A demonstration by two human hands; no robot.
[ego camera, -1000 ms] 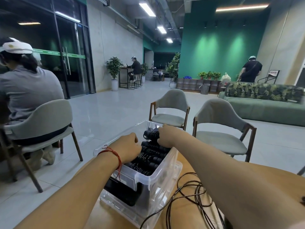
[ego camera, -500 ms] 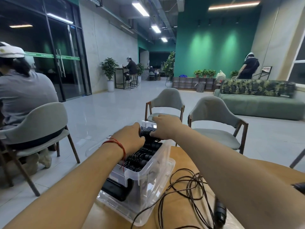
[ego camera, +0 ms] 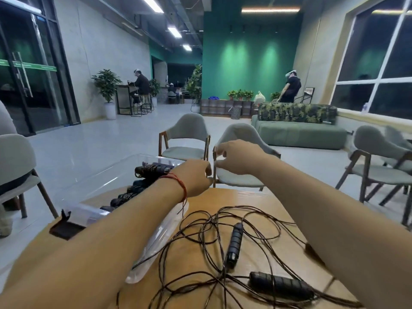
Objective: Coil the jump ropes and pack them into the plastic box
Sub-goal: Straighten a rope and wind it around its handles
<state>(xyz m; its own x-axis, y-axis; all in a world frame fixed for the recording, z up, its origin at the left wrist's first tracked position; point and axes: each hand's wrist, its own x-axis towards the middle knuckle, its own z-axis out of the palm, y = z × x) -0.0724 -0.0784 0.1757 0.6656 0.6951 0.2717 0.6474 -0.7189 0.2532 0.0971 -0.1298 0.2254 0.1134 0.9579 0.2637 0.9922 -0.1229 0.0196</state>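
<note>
Head view: hands?
- Left hand [ego camera: 196,177] and right hand [ego camera: 236,158] are up side by side over the table's [ego camera: 252,200] far edge. Fingers curled; can't tell if they pinch anything.
- Ropes?
- Coiled ropes [ego camera: 149,171] sit in the plastic box [ego camera: 89,214], on the left. One loose jump rope [ego camera: 234,241] lies tangled on the table.

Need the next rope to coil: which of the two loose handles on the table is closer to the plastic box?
The handle pointing away from you, amid the tangled cord; the other handle lies crosswise, farther right and nearer you.
</note>
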